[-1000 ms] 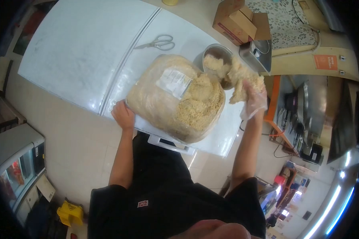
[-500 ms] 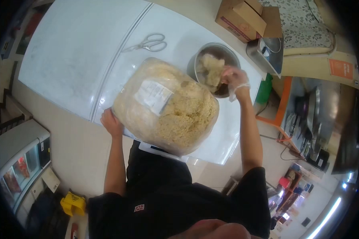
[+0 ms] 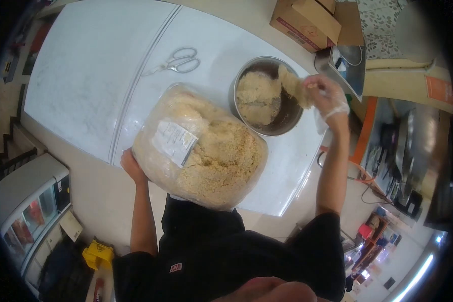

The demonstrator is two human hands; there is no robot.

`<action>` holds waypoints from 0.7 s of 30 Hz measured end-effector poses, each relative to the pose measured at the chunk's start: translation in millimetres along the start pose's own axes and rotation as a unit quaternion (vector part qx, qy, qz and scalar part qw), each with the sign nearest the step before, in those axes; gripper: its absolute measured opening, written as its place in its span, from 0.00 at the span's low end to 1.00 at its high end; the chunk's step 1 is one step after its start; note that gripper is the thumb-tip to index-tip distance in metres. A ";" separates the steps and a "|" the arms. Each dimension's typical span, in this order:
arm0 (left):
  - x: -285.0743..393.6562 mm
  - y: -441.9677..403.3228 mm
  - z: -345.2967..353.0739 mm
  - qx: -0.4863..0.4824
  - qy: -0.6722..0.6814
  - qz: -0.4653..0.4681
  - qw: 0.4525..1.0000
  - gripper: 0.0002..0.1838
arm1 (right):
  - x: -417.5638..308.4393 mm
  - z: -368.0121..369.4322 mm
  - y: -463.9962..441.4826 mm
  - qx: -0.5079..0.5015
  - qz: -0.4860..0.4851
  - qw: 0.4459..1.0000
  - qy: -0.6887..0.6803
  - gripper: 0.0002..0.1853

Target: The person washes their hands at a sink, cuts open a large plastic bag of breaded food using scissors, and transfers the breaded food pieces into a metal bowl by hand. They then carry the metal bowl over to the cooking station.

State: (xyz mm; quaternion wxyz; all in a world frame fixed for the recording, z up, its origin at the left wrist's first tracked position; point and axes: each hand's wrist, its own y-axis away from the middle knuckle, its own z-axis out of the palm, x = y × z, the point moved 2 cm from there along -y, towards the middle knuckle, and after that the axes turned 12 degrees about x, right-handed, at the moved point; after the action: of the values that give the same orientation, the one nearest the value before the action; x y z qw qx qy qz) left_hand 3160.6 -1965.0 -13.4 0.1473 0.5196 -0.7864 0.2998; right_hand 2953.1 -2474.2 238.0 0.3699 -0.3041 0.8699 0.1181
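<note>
From where I am standing, a white two-panel surface [image 3: 90, 70] is spanning the upper left and centre of the frame. A large clear bag of crumbly tan material [image 3: 201, 151] is lying at frame centre, its long axis running from upper left to lower right. An open cardboard box [image 3: 302, 22] is standing at upper right, carrying red print too small to read. A round metal pot [image 3: 233, 98] is sitting just above and right of the bag, with pale pieces [image 3: 259, 90] lying inside, mostly toward its left. An orange sign [image 3: 440, 90] is showing at the right edge, its wording not resolving. The right hand [image 3: 329, 98], wearing a thin clear glove, is closing its fingers on a pale clump [image 3: 298, 89] at the pot's right rim; the clump is slanting from upper left to lower right, its upper left end extending over the pot. The pot is lying directly left of this grip, the bag lower left. The right hand is being the nearer one to the pot; the left hand [image 3: 132, 165] is resting at the bag's left corner, its fingertips hiding, so I cannot tell its grip. Scissors [image 3: 170, 67] are lying above the bag, handles pointing right. A white label [image 3: 173, 143] on the bag and a shirt patch [image 3: 176, 268] at lower centre are bearing illegible print.
</note>
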 end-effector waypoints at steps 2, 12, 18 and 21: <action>-0.2 0.2 0.3 0.003 0.000 0.004 1.000 0.18 | -7.4 -11.5 0.5 -0.064 0.119 0.989 -0.061 0.09; -14.1 4.3 7.4 -0.007 -0.040 0.000 0.999 0.17 | 47.5 103.1 1.1 -0.112 -0.154 0.954 0.233 0.15; -11.6 2.6 7.1 -0.004 -0.028 0.007 1.000 0.17 | 45.6 165.4 -10.7 -0.183 -0.188 0.901 0.347 0.19; -13.5 0.9 5.9 -0.007 -0.028 -0.001 1.000 0.17 | 47.1 132.2 -29.5 -0.145 -0.116 0.936 0.299 0.22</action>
State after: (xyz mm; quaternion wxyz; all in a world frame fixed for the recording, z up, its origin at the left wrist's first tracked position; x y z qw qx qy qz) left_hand 3165.8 -1958.6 -25.6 0.1291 0.5273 -0.7920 0.2794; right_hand 3021.3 -2461.4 112.6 0.0554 -0.4748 0.8723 0.1031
